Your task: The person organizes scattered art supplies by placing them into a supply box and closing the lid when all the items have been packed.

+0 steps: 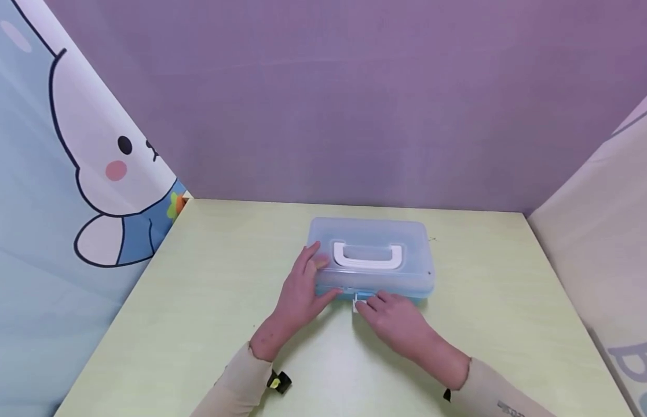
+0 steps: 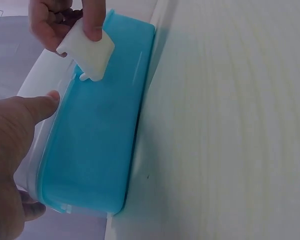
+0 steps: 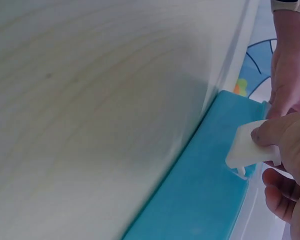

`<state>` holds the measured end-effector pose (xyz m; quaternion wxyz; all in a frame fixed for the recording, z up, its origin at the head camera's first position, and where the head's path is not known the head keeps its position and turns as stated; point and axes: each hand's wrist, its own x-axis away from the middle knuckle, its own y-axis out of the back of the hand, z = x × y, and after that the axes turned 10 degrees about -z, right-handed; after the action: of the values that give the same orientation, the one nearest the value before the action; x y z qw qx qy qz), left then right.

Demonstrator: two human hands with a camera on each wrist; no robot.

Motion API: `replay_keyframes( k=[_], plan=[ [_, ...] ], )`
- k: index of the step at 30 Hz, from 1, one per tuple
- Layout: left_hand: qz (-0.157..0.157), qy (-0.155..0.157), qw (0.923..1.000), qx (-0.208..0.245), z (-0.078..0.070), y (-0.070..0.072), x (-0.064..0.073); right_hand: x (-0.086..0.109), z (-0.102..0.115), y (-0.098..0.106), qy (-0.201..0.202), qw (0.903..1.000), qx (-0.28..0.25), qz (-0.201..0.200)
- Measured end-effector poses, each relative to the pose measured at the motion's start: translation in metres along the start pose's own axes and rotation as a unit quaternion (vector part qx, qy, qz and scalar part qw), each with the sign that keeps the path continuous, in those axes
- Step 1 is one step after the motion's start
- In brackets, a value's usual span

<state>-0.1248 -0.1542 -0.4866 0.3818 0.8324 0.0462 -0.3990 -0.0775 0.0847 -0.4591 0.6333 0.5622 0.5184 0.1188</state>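
Note:
A plastic storage box with a clear lid point(image 1: 375, 231) and a blue base point(image 2: 95, 145) stands on the table. On top of the lid lies a white handle point(image 1: 369, 263). My left hand point(image 1: 299, 292) rests over the lid's left end, fingers spread, its thumb point(image 2: 42, 106) along the front edge. At the middle of the front, my right hand point(image 1: 396, 321) pinches the white latch point(image 3: 247, 145) between thumb and fingers. The latch is swung outward, away from the blue front wall, its lower hinge end still at the base. The box's contents cannot be made out.
The pale yellow-green table point(image 1: 198, 278) reaches out on both sides of the box. Behind it hangs a purple cloth point(image 1: 354, 104). A light blue cloth with a cartoon rabbit point(image 1: 104, 145) borders the left, and a pale cloth point(image 1: 615, 231) the right.

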Motion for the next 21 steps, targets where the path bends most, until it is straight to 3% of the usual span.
replay_keyframes(
  k=[7, 14, 21],
  plan=[
    [-0.002, -0.013, 0.9999, 0.007, 0.0021, 0.0019, 0.0043, 0.0029, 0.0015, 0.0012, -0.027, 0.9983, -0.028, -0.043],
    [-0.002, -0.011, 0.9999, 0.012, 0.0023, 0.0028, 0.0068, -0.0009, -0.0002, 0.0050, -0.080, 0.9888, -0.059, -0.111],
    [0.004, -0.010, 0.9999, 0.005, 0.0030, 0.0005, 0.0063, -0.0018, -0.0045, 0.0030, -0.109, 0.9842, -0.053, -0.129]
  ],
)
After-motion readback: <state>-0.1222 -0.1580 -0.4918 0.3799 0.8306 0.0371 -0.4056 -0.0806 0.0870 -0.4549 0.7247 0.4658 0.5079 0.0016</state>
